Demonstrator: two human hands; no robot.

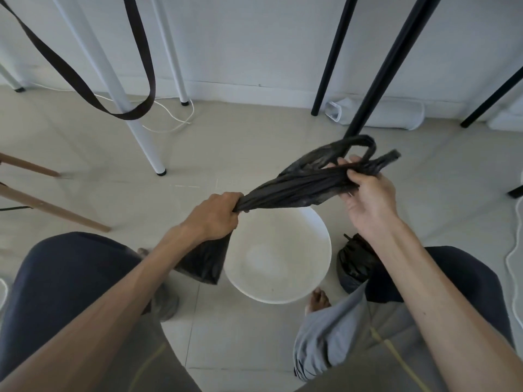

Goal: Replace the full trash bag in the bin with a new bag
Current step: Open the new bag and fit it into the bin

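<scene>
A new black bag [294, 188] is stretched out above a white round bin [319, 239] that stands on the floor with no bag in it. My left hand [215, 216] is shut around the bag's bunched lower part, with its bottom end hanging below the fist. My right hand [368, 193] grips the bag near its looped handles, which stick up past the fingers. A full, tied black trash bag [353, 261] sits on the floor to the right of the bin, partly hidden by my right forearm.
White table legs [141, 131] stand at the left, black legs [370, 83] at the back right, wooden chair legs [51, 207] at far left. A dark strap [85, 86] hangs down. White cables [175, 120] lie on the tiled floor. My knees and feet flank the bin.
</scene>
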